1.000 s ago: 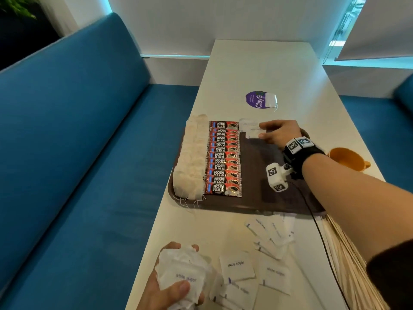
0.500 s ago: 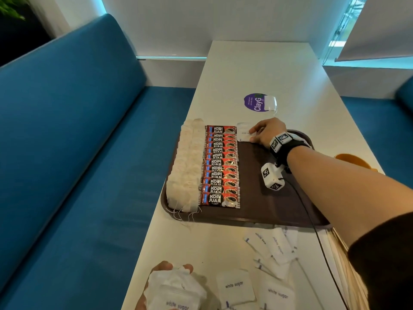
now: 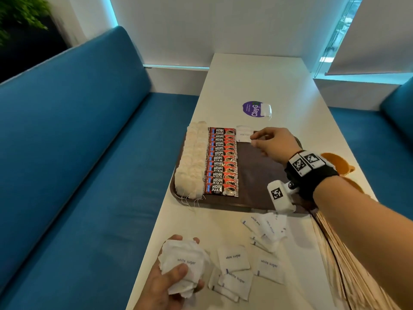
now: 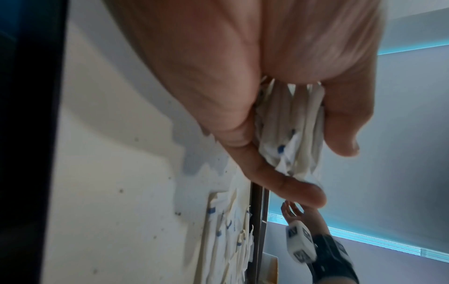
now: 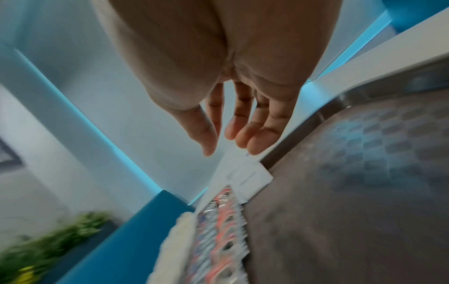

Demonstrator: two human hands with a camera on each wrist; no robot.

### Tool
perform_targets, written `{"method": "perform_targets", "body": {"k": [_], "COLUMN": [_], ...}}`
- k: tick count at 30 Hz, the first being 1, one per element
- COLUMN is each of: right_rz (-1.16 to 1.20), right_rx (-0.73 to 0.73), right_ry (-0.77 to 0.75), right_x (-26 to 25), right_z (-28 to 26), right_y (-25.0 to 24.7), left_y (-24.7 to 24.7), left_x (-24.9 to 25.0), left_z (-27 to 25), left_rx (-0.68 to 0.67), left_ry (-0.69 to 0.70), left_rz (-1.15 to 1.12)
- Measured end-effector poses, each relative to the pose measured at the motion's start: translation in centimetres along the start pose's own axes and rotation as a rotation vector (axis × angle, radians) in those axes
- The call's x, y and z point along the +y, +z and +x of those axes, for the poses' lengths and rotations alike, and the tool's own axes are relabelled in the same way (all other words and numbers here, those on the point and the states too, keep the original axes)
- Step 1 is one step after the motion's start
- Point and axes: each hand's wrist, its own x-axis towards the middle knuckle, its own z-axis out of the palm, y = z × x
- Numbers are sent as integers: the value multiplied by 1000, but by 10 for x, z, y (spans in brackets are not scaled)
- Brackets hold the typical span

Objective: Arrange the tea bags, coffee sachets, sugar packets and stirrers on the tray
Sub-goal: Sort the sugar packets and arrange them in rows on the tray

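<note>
- Right hand [image 3: 271,143] is over the far edge of the brown tray [image 3: 257,175]. A second ago it pressed on the white sugar packets [image 3: 245,134] at the far end of the tray; half a second ago it covered them. Now it has drawn back a little toward the person's right.
- Right-hand fingers: the right wrist view shows them nearly straight and close together, holding nothing, tips just above the packets' near edge. The head view cannot settle whether the tips touch the packet.
- Placed packets: lying flat at the tray's far end, just beside the top of the Kopi Juan coffee sachet column [image 3: 221,161]; one corner seems to overlap the far rim.
- Judgement: the start of a third column, for sugar, has been set down and released.
- Tea bags [image 3: 192,159]: stacked in a column along the tray's left side, touching the sachets. Both columns look finished.
- Left hand [image 3: 166,280]: near the table's front edge, fingers and thumb curled round a bundle of sugar packets [image 3: 185,265]; the left wrist view shows the packets' edges fanned between thumb and fingers.
- Loose sugar packets [image 3: 234,260] lie scattered on the white table [image 3: 257,74] before the tray; wooden stirrers [image 3: 342,260] lie in a fan at the right, off the tray.
- Remaining: most of the sugar and all the stirrers.
</note>
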Motion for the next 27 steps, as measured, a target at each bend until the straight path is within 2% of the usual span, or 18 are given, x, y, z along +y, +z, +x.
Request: {"method": "perform_targets", "body": {"k": [4, 9, 12, 17, 27], "right_rz": [71, 198, 287, 408, 579], "right_rx": [-144, -368, -404, -283, -183], "right_ry": [-105, -14, 49, 91, 246], "right_x": [-24, -18, -11, 2, 16], "right_z": [-111, -219, -257, -278, -280], "right_y": [8, 45, 71, 105, 105], "left_y": [3, 8, 9, 9, 12], "left_x": [-6, -5, -6, -7, -6], "left_z": [-2, -4, -5, -5, -5], "left_rx": [11, 10, 8, -25, 21], "left_ry": [78, 91, 97, 101, 62], "left_rz": [-7, 40, 46, 5, -31]}}
